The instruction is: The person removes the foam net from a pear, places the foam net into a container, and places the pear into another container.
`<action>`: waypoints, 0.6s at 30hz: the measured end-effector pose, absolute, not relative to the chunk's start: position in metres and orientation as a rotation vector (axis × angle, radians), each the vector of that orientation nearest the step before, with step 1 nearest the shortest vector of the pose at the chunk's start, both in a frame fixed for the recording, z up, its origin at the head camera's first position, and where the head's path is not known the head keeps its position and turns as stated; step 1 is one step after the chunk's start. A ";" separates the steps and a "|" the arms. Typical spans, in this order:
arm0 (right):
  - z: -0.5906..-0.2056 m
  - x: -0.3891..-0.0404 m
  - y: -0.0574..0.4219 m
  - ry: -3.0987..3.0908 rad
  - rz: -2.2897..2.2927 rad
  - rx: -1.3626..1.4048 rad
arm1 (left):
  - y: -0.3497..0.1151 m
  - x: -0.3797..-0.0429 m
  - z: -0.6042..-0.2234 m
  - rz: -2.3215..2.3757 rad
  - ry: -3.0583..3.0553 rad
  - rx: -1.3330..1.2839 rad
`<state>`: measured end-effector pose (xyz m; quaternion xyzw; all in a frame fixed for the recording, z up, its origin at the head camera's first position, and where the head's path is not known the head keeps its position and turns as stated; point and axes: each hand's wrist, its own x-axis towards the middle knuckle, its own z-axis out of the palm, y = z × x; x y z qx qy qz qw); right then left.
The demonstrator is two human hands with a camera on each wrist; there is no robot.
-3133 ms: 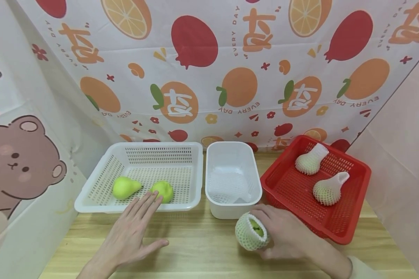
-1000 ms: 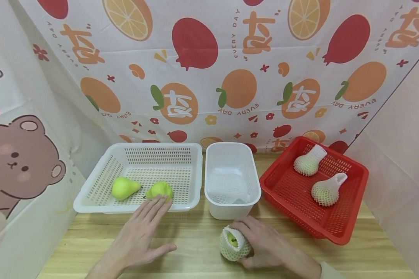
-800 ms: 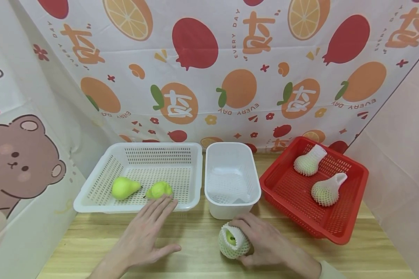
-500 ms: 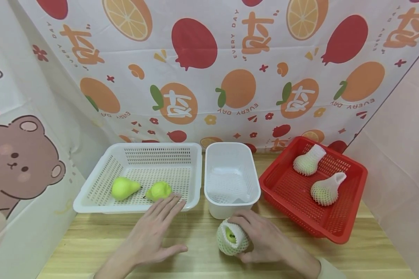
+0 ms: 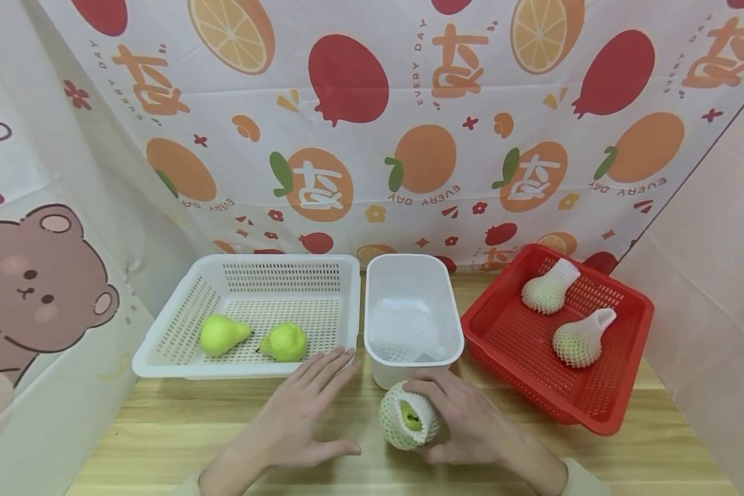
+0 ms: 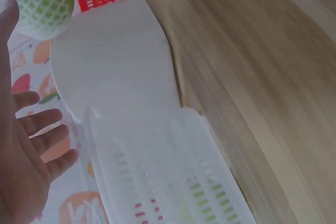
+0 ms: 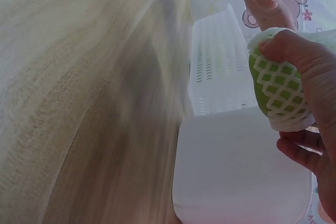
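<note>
My right hand grips a green pear in a white foam net, just in front of the white bin. The net's open end faces up and toward me, showing the stem. The right wrist view has the thumb over the foam net and fingers beneath it. My left hand hovers to the left of that pear, palm down, fingers straight and thumb spread, holding nothing. Its fingertips overlap the front right corner of the white basket in the head view. The left wrist view catches its extended fingers.
Two bare green pears lie in the white slotted basket at left. A deep white bin stands in the middle. At right, a red basket contains two net-wrapped pears. A printed curtain hangs behind.
The right hand has carried the netted pear leftward from beside the red basket to in front of the bin. The left hand has moved right, away from the bare pears and toward the netted one.
</note>
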<state>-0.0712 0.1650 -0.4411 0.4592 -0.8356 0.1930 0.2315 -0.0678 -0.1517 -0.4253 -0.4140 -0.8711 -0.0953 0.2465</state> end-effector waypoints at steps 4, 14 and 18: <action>-0.440 -0.072 0.163 -2.248 0.553 1.283 | -0.141 -0.068 -0.425 -0.260 -2.362 -1.164; -0.439 -0.073 0.160 -2.162 0.579 1.325 | -0.117 -0.075 -0.422 -0.394 -2.219 -1.293; -0.437 -0.073 0.159 -2.155 0.603 1.351 | -0.111 -0.075 -0.423 -0.415 -2.184 -1.330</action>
